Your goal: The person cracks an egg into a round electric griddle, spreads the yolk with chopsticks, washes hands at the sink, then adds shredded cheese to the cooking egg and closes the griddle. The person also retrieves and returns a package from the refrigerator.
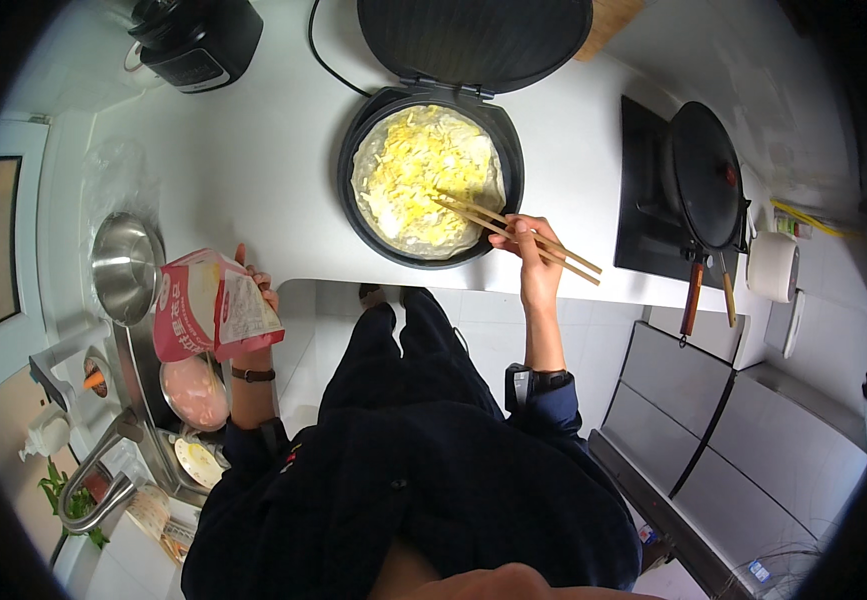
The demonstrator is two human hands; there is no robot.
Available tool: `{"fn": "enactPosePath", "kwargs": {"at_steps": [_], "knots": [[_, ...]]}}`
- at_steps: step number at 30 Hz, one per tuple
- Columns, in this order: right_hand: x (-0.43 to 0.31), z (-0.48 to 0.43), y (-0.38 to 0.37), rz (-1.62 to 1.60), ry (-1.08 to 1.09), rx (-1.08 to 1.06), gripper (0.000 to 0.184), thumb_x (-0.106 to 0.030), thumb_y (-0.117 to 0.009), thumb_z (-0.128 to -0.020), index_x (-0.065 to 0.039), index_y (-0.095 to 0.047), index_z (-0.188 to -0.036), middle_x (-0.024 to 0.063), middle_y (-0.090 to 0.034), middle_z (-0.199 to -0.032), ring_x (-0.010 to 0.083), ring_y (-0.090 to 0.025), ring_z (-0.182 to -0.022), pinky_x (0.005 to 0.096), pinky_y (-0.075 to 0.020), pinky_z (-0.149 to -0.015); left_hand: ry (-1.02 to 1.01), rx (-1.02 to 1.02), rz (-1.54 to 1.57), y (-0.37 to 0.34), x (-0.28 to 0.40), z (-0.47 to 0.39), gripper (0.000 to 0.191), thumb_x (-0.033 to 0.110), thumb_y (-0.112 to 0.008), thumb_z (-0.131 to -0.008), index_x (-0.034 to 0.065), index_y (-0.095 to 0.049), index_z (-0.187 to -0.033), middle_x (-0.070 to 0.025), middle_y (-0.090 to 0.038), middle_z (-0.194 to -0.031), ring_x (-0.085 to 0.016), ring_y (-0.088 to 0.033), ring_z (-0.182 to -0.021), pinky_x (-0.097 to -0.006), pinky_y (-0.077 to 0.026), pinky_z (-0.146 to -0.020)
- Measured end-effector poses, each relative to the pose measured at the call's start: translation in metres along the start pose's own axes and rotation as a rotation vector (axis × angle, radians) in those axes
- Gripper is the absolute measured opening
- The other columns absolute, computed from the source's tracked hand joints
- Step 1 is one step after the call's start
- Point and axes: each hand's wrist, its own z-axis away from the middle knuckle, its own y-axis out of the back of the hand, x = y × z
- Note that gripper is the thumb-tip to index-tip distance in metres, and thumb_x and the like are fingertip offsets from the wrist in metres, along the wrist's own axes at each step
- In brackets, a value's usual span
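Observation:
A round flatbread (pixel 366 176) lies in a black electric griddle (pixel 346 217), its hinged lid (pixel 478 37) raised at the back. Shredded yellow-white cheese (pixel 433 157) covers most of the flatbread. My right hand (pixel 531 251) grips a pair of wooden chopsticks (pixel 489 219) at the griddle's front right edge; their tips rest at the shreds. My left hand (pixel 261 292) holds a red and white plastic food bag (pixel 193 307), which bears writing, left of the griddle above the counter's front edge. The bag hides part of that hand.
A steel bowl (pixel 122 262) stands at the left, beside a sink (pixel 144 367) holding a pink bowl (pixel 194 394) and a plate (pixel 199 459). A curved faucet (pixel 95 487) is lower left. A black blender base (pixel 200 56) stands back left. A lidded pan (pixel 703 172) sits on the cooktop (pixel 639 202) at right.

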Motion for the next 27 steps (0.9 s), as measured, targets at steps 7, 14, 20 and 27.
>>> {"fn": "enactPosePath", "kwargs": {"at_steps": [7, 14, 20, 27], "knots": [[0.009, -0.007, -0.023, 0.013, 0.088, -0.192, 0.021, -0.014, -0.059, -0.106, 0.005, -0.064, -0.111, 0.0146, -0.071, -0.102, 0.0235, -0.076, -0.084, 0.0327, -0.0639, -0.078, 0.014, -0.004, 0.024, 0.003, -0.002, 0.003, 0.071, 0.035, -0.060, -0.103, 0.0115, -0.029, -0.162, -0.0118, -0.063, -0.123, -0.026, -0.059, -0.113, -0.0417, -0.056, -0.095], [0.012, -0.010, -0.030, -0.073, 0.057, -0.157, 0.019, -0.011, -0.061, -0.104, 0.007, -0.068, -0.107, 0.0108, -0.061, -0.103, 0.0221, -0.075, -0.085, 0.0283, -0.0628, -0.074, -0.031, -0.009, -0.048, -0.009, -0.005, 0.004, 0.069, 0.032, -0.063, -0.101, 0.0006, -0.035, -0.156, -0.0140, -0.062, -0.117, -0.025, -0.059, -0.106, -0.0343, -0.057, -0.086], [-0.003, -0.010, -0.019, -0.094, 0.120, -0.115, 0.018, -0.010, -0.062, -0.104, 0.006, -0.067, -0.109, 0.0132, -0.067, -0.099, 0.0228, -0.075, -0.081, 0.0306, -0.0633, -0.074, -0.052, 0.020, -0.051, -0.016, -0.008, 0.005, 0.067, 0.029, -0.065, -0.100, -0.0032, -0.040, -0.153, -0.0140, -0.062, -0.114, -0.024, -0.058, -0.101, -0.0300, -0.057, -0.080], [-0.013, -0.004, 0.033, -0.163, 0.061, 0.079, 0.028, -0.021, -0.060, -0.105, 0.006, -0.066, -0.108, 0.0143, -0.071, -0.092, 0.0259, -0.075, -0.076, 0.0365, -0.0645, -0.075, 0.004, -0.009, 0.021, -0.003, -0.007, -0.002, 0.073, 0.037, -0.060, -0.102, 0.0101, -0.029, -0.162, -0.0126, -0.062, -0.119, -0.027, -0.060, -0.111, -0.0420, -0.057, -0.093]]}}
